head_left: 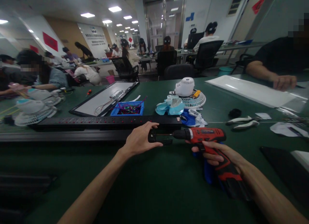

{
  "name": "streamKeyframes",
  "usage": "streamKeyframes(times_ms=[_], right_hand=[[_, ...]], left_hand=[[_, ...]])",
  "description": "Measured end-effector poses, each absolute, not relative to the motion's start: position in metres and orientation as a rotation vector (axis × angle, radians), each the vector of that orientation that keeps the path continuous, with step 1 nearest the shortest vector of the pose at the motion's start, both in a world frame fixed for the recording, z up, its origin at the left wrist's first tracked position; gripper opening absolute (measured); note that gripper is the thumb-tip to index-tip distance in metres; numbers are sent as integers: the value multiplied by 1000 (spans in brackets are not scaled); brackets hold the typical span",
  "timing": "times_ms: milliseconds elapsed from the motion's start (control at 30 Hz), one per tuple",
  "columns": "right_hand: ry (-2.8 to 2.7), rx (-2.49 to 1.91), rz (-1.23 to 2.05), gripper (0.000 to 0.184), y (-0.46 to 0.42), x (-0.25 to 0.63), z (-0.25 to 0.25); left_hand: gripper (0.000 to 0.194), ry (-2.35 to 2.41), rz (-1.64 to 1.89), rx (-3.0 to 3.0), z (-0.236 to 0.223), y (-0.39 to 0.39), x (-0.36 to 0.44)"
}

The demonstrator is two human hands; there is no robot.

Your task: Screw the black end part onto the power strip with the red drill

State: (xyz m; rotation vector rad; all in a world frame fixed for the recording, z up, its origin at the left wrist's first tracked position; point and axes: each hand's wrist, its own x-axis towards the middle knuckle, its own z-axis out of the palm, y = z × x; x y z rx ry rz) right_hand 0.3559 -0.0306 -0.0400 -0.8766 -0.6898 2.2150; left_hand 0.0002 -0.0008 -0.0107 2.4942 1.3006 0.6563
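My right hand [217,154] is wrapped round the grip of a red and black cordless drill [205,135]. Its bit points left into a small black part [159,137]. My left hand [140,140] pinches that black part between thumb and fingers, just in front of a long black bar [96,121] lying across the green table [154,185]. A second dark rail [60,136] lies closer to me, left of my left hand.
Behind the bar are a blue tray of coloured wires [127,108], a framed panel [101,100], blue fan blades [170,106] and a white fan motor on a grille [189,93]. A white panel [251,90] lies right, near another person's hand [285,82]. Fan parts [33,111] sit left.
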Motion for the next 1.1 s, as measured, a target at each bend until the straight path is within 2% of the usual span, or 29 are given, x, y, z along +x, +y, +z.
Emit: streamKeyframes(times_ms=[567, 800, 1100], right_hand=[[-667, -891, 2173, 38, -35, 353, -38], [-664, -874, 2168, 35, -33, 351, -38], [-629, -887, 2163, 33, -35, 349, -34]], left_hand=[[67, 1172, 656, 2496, -4, -4, -2], [73, 1303, 667, 2507, -10, -1, 1], [61, 1414, 539, 2546, -7, -1, 2]])
